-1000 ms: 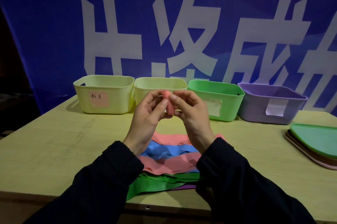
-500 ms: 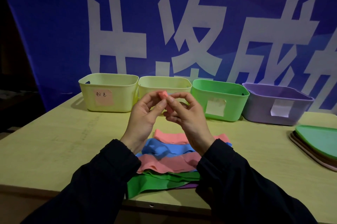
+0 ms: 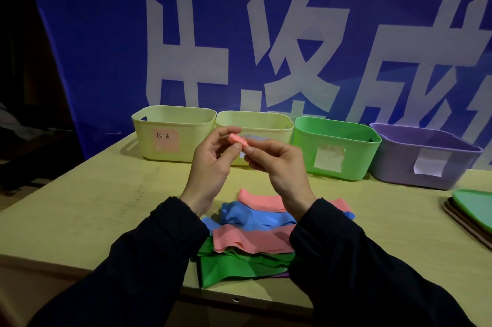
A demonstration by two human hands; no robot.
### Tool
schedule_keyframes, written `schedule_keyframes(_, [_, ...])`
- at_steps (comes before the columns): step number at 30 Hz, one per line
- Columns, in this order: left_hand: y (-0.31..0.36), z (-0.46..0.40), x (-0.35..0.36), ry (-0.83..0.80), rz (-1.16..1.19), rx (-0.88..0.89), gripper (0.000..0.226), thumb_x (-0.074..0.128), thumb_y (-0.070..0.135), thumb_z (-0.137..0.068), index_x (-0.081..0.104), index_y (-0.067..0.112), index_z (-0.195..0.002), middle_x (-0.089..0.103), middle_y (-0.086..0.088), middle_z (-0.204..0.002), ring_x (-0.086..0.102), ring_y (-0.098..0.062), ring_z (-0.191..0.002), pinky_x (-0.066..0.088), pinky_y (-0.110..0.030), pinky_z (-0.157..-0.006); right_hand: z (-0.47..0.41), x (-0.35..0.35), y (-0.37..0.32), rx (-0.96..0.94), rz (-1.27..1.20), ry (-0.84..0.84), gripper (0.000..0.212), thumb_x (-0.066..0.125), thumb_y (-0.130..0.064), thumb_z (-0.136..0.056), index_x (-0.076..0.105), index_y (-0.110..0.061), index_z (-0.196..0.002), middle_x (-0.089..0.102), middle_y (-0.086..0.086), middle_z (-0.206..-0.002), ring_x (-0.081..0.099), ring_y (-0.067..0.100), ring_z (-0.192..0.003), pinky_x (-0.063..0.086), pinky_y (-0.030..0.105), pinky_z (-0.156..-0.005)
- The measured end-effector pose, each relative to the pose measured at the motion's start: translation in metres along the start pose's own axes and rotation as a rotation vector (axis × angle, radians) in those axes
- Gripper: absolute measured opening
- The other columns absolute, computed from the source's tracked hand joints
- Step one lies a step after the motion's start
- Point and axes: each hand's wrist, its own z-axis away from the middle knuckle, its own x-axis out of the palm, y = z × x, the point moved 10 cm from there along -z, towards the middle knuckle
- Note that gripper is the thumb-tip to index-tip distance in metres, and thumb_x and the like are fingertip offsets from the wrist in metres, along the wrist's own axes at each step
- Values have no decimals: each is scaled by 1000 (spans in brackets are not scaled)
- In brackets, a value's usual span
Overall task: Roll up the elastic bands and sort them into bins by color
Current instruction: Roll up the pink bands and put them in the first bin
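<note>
Above the middle of the surface (image 3: 80, 206), both hands are raised in front of the row of bins, and between them sits a small, tightly rolled pink band (image 3: 237, 139). The left hand (image 3: 213, 161) has its fingers curled round one end of the roll, thumb pressed toward it; the right hand (image 3: 277, 164) pinches the other end with thumb and forefinger. The roll looks finished or very nearly so, with no loose tail visible.

Four bins stand along the back: a pale yellow bin with a pink label (image 3: 173, 137) at far left, a second pale yellow bin (image 3: 266, 124) partly hidden behind the hands, a green bin (image 3: 335, 148) and a purple bin (image 3: 426, 158). How much any of them holds cannot be seen from this angle.

Below the hands a heap of unrolled bands lies flat on the surface: a pink band at the back (image 3: 259, 200), a blue band (image 3: 253, 216), another pink band (image 3: 253, 240), a green band (image 3: 239, 265) and a sliver of purple (image 3: 282, 275) under the front edge.

By my reading, the task is at an early-to-middle stage: one pink roll is ready to go into the pink-labelled bin at far left, and at least five bands are left to roll and sort.

At the right edge, stacked lids (image 3: 474, 206), green on top, rest on the surface.
</note>
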Motion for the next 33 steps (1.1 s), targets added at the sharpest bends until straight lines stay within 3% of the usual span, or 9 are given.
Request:
schedule_keyframes(5, [-5, -17, -37, 49, -49, -15, 10, 70, 10, -94, 69, 14, -103, 71, 4, -95, 66, -13, -89, 54, -38, -88, -29, 22, 10, 59, 88, -21, 20, 82, -11, -83, 69, -11, -98, 72, 6, -85, 69, 13, -78, 56, 26, -71])
schedule_keyframes(11, [-1, -51, -93, 119, -288, 24, 10, 75, 24, -91, 72, 18, -99, 74, 2, -95, 70, -13, -93, 56, -27, -83, -72, 75, 15, 56, 295, -119, 24, 83, -23, -83, 69, -7, -92, 69, 10, -89, 68, 20, -78, 61, 42, -77])
schedule_keyframes(15, [-7, -80, -125, 137, -421, -25, 17, 77, 29, -88, 72, 19, -102, 71, 10, -96, 66, 4, -88, 52, -10, -72, -111, 105, 23, -7, 506, -134, 21, 84, -32, -82, 69, -17, -85, 72, 1, -88, 70, 18, -83, 61, 43, -80])
schedule_keyframes(20, [-28, -118, -158, 170, -553, -51, 22, 76, 32, -89, 67, 21, -106, 69, 9, -101, 66, -8, -94, 58, -27, -79, -150, 133, 35, -175, 828, -65, 29, 77, -52, -83, 65, -26, -89, 68, -13, -85, 64, 10, -80, 56, 34, -69])
schedule_keyframes(24, [-35, -147, -171, 184, -733, 4, 13, 75, 30, -90, 74, 20, -98, 71, 11, -93, 65, -1, -89, 56, -27, -80, -172, 148, 49, -283, 1042, 2, 20, 68, -48, -92, 69, -28, -92, 71, -10, -91, 63, 16, -87, 51, 34, -67])
schedule_keyframes(27, [-44, -164, -172, 168, -775, 27, 14, 72, 26, -94, 78, 20, -105, 73, 9, -98, 64, 0, -89, 57, -29, -87, -186, 146, 59, -305, 1141, 83, 18, 65, -46, -94, 70, -29, -95, 71, -6, -89, 59, 19, -89, 50, 38, -70])
schedule_keyframes(30, [-66, -176, -162, 61, -885, 17, 21, 65, 28, -98, 75, 23, -116, 72, 4, -118, 62, -12, -114, 47, -29, -99, -198, 141, 73, -270, 1173, 87, 18, 65, -47, -94, 72, -31, -98, 70, -2, -91, 60, 21, -92, 51, 39, -72])
schedule_keyframes(33, [-90, -176, -158, -17, -1023, -49, 24, 60, 34, -100, 75, 26, -118, 65, 2, -136, 43, -17, -141, 32, -40, -115, -199, 139, 84, -218, 1182, 28, 16, 63, -41, -95, 74, -31, -101, 74, -4, -99, 67, 22, -92, 55, 36, -73])
